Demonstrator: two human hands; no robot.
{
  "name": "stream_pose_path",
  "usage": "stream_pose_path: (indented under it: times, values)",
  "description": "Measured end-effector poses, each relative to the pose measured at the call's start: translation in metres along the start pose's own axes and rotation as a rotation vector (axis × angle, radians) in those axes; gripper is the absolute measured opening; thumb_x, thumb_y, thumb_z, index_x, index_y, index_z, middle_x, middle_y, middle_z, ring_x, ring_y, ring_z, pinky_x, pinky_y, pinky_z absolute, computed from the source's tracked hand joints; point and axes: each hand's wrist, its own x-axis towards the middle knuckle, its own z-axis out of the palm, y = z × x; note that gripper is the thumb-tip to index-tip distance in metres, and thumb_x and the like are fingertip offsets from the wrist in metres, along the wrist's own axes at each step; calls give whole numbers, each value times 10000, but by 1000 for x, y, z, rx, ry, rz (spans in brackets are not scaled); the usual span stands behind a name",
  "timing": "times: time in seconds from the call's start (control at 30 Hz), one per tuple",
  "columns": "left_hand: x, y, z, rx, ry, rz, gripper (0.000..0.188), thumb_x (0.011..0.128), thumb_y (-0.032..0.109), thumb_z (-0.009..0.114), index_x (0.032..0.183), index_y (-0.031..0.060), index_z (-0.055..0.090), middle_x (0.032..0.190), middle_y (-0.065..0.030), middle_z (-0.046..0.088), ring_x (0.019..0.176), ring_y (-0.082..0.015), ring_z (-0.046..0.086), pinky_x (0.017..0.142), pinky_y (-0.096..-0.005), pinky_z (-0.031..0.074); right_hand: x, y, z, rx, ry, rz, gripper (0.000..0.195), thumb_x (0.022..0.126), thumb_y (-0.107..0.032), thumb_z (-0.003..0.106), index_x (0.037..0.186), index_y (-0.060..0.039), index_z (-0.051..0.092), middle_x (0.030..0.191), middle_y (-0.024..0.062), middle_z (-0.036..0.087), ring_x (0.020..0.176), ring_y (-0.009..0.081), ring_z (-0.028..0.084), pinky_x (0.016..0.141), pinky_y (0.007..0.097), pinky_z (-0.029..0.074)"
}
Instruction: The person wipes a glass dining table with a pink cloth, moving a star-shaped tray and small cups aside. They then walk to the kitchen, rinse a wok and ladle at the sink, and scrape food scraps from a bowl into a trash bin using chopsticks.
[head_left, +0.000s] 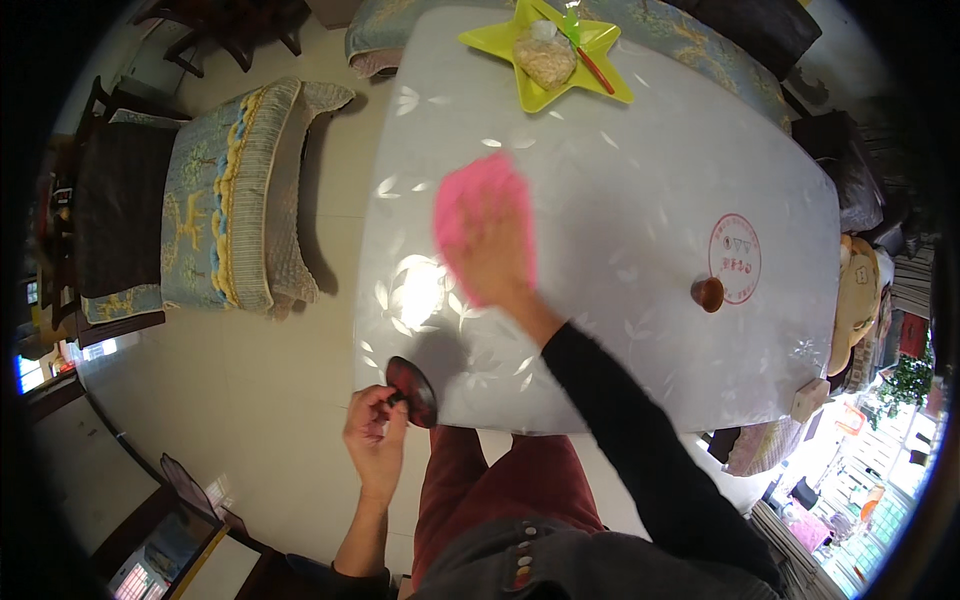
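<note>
A dark round lid (415, 396) with reddish patches is tilted on edge by the table's near left corner. My left hand (377, 427) pinches its small black knob between thumb and fingers. Under my right hand (487, 247) lies a bright pink cloth (459, 196), pressed against the tabletop and slightly blurred. The fingers point toward the far side, and the palm hides the cloth's middle. Both rest over a table (600, 360) covered with a translucent sheet patterned with shiny leaves.
A yellow-green star-shaped plate (534, 100) at the far end holds a clear bag (546, 61) of pale food and a red stick-like item (596, 71). A small brown cup (707, 294) stands at the right by a printed red circle. A fabric-covered chair (217, 202) is left.
</note>
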Motion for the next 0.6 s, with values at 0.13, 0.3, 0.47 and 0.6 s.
stream_pose_path:
  times: [0.13, 0.3, 0.47, 0.6]
  values:
    - [25, 11, -21, -65, 44, 19, 166, 925, -52, 642, 1079, 6, 628, 953, 1, 513, 766, -64, 536, 682, -213, 488, -86, -106, 15, 59, -98, -266, 664, 947, -406, 505, 1543, -146, 371, 1655, 84, 212, 1539, 348, 78, 1234, 587, -1]
    - [41, 16, -22, -156, 36, -60, 168, 932, -50, 630, 1093, -1, 620, 911, 9, 519, 755, -60, 530, 681, -213, 481, -206, -82, 54, 485, -118, -212, 642, 900, -444, 597, 1432, -93, 519, 1549, 135, 399, 1481, 377, 249, 1224, 574, 113]
    - [48, 0, -25, -183, -4, -103, 165, 930, -52, 632, 1083, 9, 625, 873, 21, 520, 756, -53, 528, 674, -214, 485, -194, 49, 22, 45, 32, 274, 730, 905, -451, 589, 1505, -78, 406, 1599, 167, 302, 1502, 396, 198, 1219, 556, 124]
    - [59, -8, -17, -190, -57, -91, 158, 920, -56, 640, 1062, 13, 635, 898, 25, 505, 751, -47, 517, 674, -208, 486, -78, 105, 11, 32, 212, 476, 746, 929, -402, 565, 1493, 41, 361, 1603, 263, 222, 1512, 412, 136, 1225, 552, 72]
